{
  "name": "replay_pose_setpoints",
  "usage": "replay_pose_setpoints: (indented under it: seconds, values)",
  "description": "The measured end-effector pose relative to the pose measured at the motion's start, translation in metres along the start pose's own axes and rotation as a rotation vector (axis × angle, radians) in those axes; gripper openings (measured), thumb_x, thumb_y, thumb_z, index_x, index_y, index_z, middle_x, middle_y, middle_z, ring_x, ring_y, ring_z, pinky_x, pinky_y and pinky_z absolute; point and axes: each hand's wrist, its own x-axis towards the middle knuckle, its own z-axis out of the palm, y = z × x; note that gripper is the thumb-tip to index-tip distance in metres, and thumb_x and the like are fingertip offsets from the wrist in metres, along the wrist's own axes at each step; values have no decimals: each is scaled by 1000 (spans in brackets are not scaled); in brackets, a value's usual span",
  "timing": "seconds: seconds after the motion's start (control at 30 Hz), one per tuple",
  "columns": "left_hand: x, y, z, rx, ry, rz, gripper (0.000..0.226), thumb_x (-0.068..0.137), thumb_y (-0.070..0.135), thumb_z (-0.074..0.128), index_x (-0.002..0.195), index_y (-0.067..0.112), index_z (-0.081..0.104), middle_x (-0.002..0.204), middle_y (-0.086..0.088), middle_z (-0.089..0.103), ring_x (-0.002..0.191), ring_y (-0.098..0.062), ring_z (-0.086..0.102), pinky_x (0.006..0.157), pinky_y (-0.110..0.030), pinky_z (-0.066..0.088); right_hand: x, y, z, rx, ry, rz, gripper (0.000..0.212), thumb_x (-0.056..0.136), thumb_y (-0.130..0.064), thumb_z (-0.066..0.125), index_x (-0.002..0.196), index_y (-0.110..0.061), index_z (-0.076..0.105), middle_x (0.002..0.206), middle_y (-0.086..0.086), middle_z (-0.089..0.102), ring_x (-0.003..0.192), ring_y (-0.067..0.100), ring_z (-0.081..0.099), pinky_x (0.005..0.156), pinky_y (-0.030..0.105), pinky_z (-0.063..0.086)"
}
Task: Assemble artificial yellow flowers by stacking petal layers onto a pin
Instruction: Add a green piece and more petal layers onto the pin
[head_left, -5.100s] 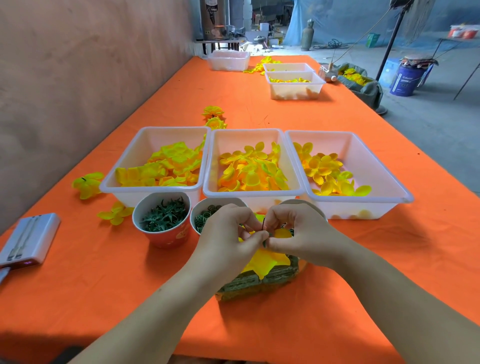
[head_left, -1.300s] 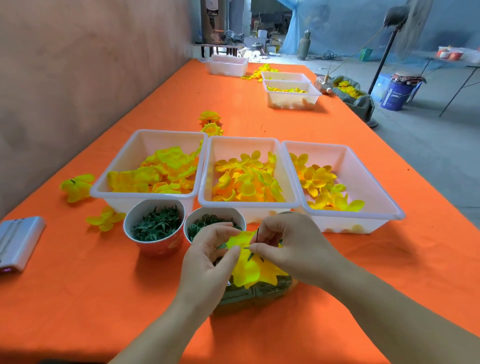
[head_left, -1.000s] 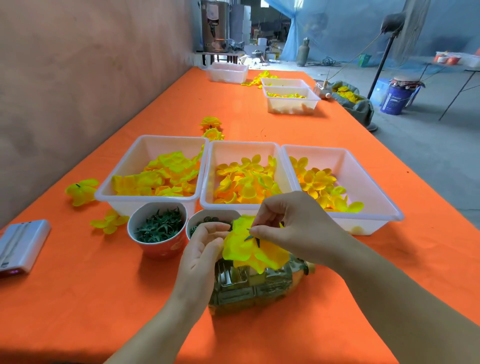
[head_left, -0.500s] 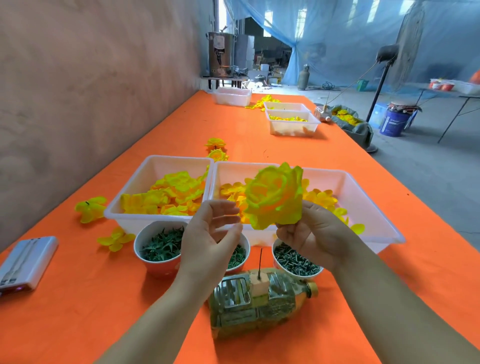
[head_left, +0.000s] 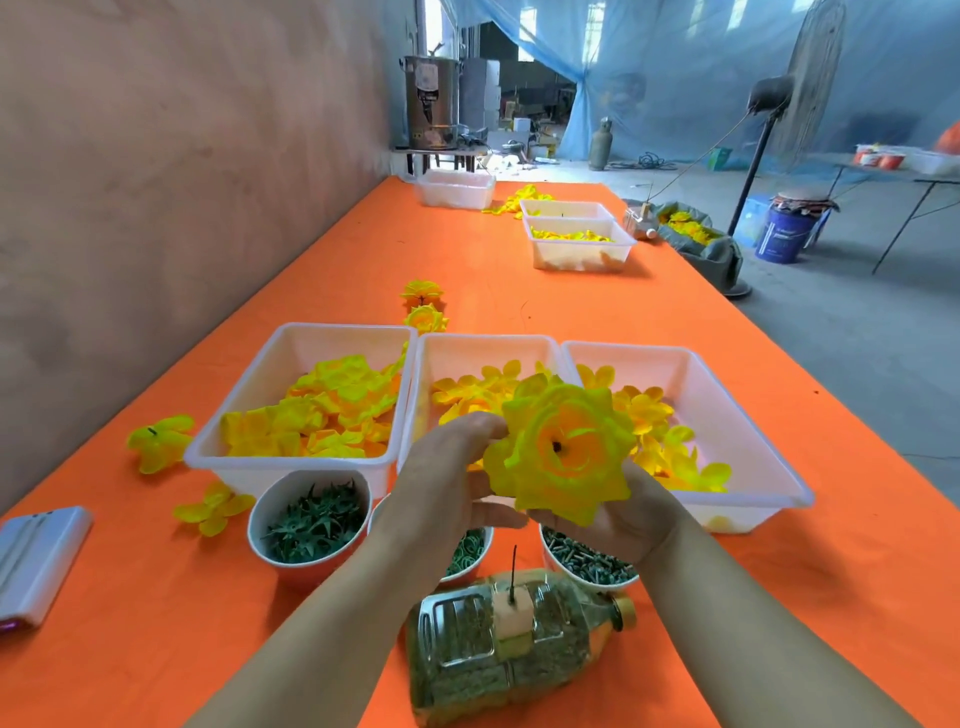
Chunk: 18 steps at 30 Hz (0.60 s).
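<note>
A layered yellow flower (head_left: 563, 449) with an orange centre is lifted above the cups, facing me. My right hand (head_left: 618, 519) cups it from below and behind, fingers curled round its base. My left hand (head_left: 447, 483) holds its left edge, fingers curled on the petals. Below stands the bare black pin (head_left: 513, 574), stuck upright in a small foam block on a plastic bottle (head_left: 514, 644) lying on its side. Three white bins of yellow petals sit behind: left bin (head_left: 291, 358), middle bin (head_left: 483, 348), right bin (head_left: 727, 400).
Cups hold green calyxes (head_left: 311, 522), green rings (head_left: 470, 553) and green pins (head_left: 587, 564). Loose flowers (head_left: 156, 441) lie on the orange table, a white device (head_left: 36, 561) at the left edge. More bins (head_left: 576, 244) stand farther back. A wall runs along the left.
The finished flower came off the pin and rose to chest height. It has now turned to face me, and my left hand has closed onto its left edge.
</note>
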Motion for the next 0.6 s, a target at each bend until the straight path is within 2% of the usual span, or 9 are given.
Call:
replay_pose_setpoints:
  seconds: [0.1, 0.17, 0.23, 0.3, 0.37, 0.43, 0.5, 0.57, 0.6]
  values:
    - [10, 11, -2, 17, -56, -66, 42, 76, 52, 66, 95, 15, 68, 92, -4, 75, 79, -27, 73, 63, -45, 62, 11, -12, -2, -38, 6, -39, 54, 60, -36, 95, 108, -20, 77, 111, 7, 74, 99, 22, 71, 81, 35, 59]
    - [14, 14, -3, 206, -77, -4, 44, 73, 45, 76, 110, 21, 68, 103, -1, 76, 92, -23, 74, 76, -48, 62, 19, -18, 1, -80, -7, -55, 46, 69, -37, 89, 111, -24, 76, 111, 3, 74, 101, 18, 70, 85, 33, 58]
    - [20, 15, -4, 254, -61, 5, 45, 72, 33, 80, 115, 28, 68, 104, -2, 76, 94, -21, 74, 79, -47, 62, 27, -21, 2, -92, -4, -63, 39, 78, -35, 82, 114, -22, 74, 110, 3, 73, 102, 18, 69, 86, 33, 57]
    - [25, 18, -6, 232, -50, 3, 45, 71, 28, 79, 115, 26, 69, 102, -4, 76, 93, -23, 74, 74, -43, 62, 33, -22, -1, -53, -33, -76, 25, 97, -21, 61, 120, -18, 71, 115, 5, 71, 107, 20, 67, 90, 35, 56]
    - [30, 19, -9, 275, -54, 31, 41, 73, 25, 76, 113, 23, 69, 101, -4, 76, 93, -22, 74, 70, -38, 62, 38, -23, -6, -47, -34, -76, 38, 103, -6, 37, 120, -17, 69, 115, 6, 70, 109, 22, 66, 94, 40, 54]
    - [33, 19, -10, 296, -53, 52, 35, 75, 23, 72, 110, 20, 71, 100, -5, 76, 92, -22, 74, 69, -36, 61, 43, -23, -5, -82, -16, -86, 32, 100, -9, 47, 117, -22, 71, 113, 3, 72, 107, 20, 67, 95, 42, 54]
    - [35, 19, -9, 349, -7, 48, 31, 75, 25, 71, 105, 17, 71, 96, -10, 75, 90, -26, 73, 67, -40, 61, 48, -21, -4, -96, -43, -121, 23, 93, -25, 66, 116, -22, 71, 113, 2, 72, 107, 19, 67, 94, 40, 54]
    - [35, 21, -9, 556, 66, 118, 32, 76, 31, 69, 106, 18, 68, 94, -11, 72, 89, -28, 69, 72, -48, 59, 51, -18, -4, -101, -23, -98, 37, 84, -31, 78, 118, -20, 71, 116, 5, 72, 109, 22, 68, 91, 38, 55]
    - [36, 22, -10, 683, 125, 185, 35, 76, 34, 71, 110, 24, 64, 98, -3, 70, 90, -18, 68, 75, -44, 58, 52, -16, -7, -84, -2, -91, 44, 79, -31, 83, 119, -19, 72, 118, 8, 71, 111, 23, 67, 91, 39, 55]
